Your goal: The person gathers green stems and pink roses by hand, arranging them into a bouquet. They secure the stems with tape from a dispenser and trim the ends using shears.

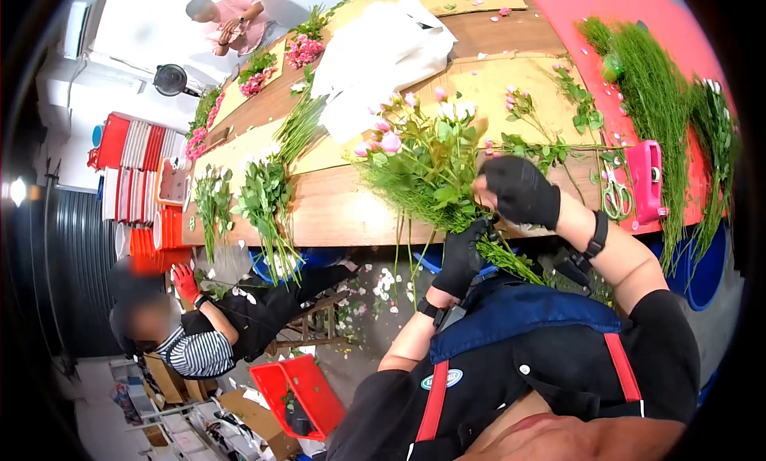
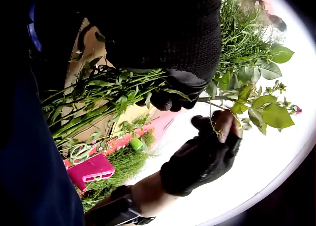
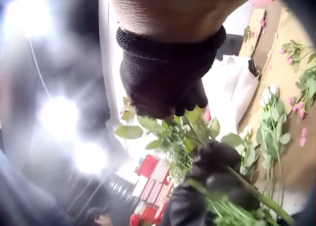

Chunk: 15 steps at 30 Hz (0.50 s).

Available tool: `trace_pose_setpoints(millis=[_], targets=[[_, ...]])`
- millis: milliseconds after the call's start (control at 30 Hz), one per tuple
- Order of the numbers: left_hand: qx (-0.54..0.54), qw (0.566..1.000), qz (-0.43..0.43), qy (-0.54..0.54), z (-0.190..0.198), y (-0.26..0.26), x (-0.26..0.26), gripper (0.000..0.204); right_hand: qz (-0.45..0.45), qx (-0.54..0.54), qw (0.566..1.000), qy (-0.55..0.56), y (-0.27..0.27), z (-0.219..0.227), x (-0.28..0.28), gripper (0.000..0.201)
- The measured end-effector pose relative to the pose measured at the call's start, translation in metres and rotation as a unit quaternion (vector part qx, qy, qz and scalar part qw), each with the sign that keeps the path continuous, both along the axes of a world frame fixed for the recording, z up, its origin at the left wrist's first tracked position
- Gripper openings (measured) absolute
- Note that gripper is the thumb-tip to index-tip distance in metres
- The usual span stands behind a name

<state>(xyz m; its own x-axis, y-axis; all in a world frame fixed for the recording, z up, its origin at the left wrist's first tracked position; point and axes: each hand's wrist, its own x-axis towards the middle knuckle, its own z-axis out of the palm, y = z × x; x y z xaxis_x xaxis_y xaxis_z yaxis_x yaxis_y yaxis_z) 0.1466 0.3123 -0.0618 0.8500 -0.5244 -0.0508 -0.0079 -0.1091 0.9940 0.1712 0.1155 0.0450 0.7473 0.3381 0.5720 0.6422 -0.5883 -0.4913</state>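
My left hand [image 1: 461, 262], in a black glove with bare fingertips, grips the gathered stems [image 1: 511, 262] of a bouquet [image 1: 423, 170] at the table's near edge. Pink roses [image 1: 388, 142] and fine greenery fill its head, which leans away from me. Just above the left hand, my gloved right hand [image 1: 520, 191] pinches a leafy rose stem [image 3: 191, 129] at the bouquet's side. In the left wrist view, the right thumb and fingertips [image 2: 224, 124] meet beside green leaves [image 2: 276, 116]. The left hand's black glove [image 2: 163, 38] covers part of the stems there.
Green-handled scissors [image 1: 617, 198] lie beside a pink plastic holder [image 1: 645, 182] on the right. White wrapping [image 1: 383, 58] and cut bunches [image 1: 267, 194] spread over the wooden table [image 1: 351, 210]. A seated person [image 1: 195, 345] is at left, another person [image 1: 239, 26] at the far end. A red crate [image 1: 299, 393] stands below.
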Motion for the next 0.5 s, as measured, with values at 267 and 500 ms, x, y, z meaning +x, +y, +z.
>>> trace_pose_setpoints(millis=[267,500], targets=[[0.042,0.997,0.002,-0.069,0.034,0.008,-0.002,0.027,-0.105,0.101,0.987,-0.070,0.019,0.058,0.012,0.030],[0.068,0.990,-0.025,-0.121,0.036,0.021,0.002,0.031,0.042,-0.090,0.995,-0.029,0.028,0.019,0.025,0.027]])
